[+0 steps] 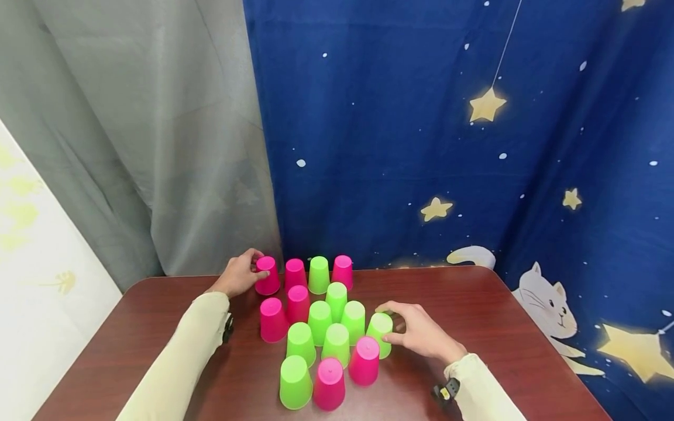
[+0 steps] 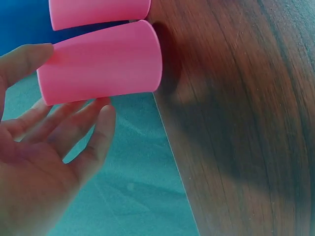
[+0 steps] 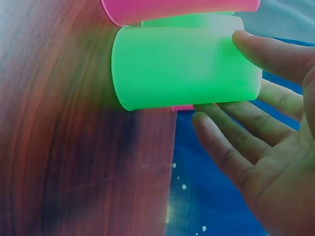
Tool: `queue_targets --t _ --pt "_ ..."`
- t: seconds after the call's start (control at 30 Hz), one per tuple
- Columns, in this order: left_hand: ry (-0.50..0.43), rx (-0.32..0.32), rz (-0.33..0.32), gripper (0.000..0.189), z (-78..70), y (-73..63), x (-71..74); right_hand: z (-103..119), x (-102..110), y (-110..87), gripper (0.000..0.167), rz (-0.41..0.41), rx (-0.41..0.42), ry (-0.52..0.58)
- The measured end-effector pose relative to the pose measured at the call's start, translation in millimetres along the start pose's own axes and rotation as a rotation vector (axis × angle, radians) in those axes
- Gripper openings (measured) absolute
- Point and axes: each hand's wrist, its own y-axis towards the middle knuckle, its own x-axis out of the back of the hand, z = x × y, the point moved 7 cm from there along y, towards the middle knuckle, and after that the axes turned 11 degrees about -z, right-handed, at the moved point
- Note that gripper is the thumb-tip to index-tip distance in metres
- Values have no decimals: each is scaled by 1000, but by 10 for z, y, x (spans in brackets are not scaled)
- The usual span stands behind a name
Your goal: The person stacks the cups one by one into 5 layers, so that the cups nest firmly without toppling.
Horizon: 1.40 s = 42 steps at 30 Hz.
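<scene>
At the back left corner of a cup group, my left hand (image 1: 238,275) holds an upside-down pink cup (image 1: 269,283). In the left wrist view its thumb lies on the near side of that cup (image 2: 103,64), while the other fingers reach behind it. On the group's right side, my right hand (image 1: 422,331) holds an upside-down lime green cup (image 1: 379,328) between thumb and fingers. The right wrist view shows the thumb on the upper wall of the green cup (image 3: 182,66) and the fingers partly hidden behind it. Both cups stand with their rims down, by the table top.
Several more upside-down cups, pink (image 1: 329,383) and green (image 1: 296,381), stand close together between the hands on a dark red wooden table (image 1: 453,380). Behind the table's far edge hang a grey curtain (image 1: 210,146) and a blue star-patterned curtain (image 1: 379,146).
</scene>
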Motion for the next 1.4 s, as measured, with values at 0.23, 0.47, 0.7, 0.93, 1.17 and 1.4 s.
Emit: queue_targets --t 0.23,0.47,0.7,0.93,1.17,1.4 --pt "27 43 35 50 21 -36 -52 -33 -63 9 47 -27 -17 30" --pt "13 65 27 50 101 -59 -71 -80 -99 0 48 -57 -47 67" --pt "0 73 32 56 151 -114 -74 -115 -103 38 48 -50 -40 83" --pt "-12 17 6 59 188 -371 121 -162 -56 98 46 -51 -18 84" --pt "-44 -102 -117 47 2 -818 417 -210 62 250 46 -72 -20 57" --pt "-97 -182 -274 31 -248 -1327 372 -238 197 534 46 -160 -25 14"
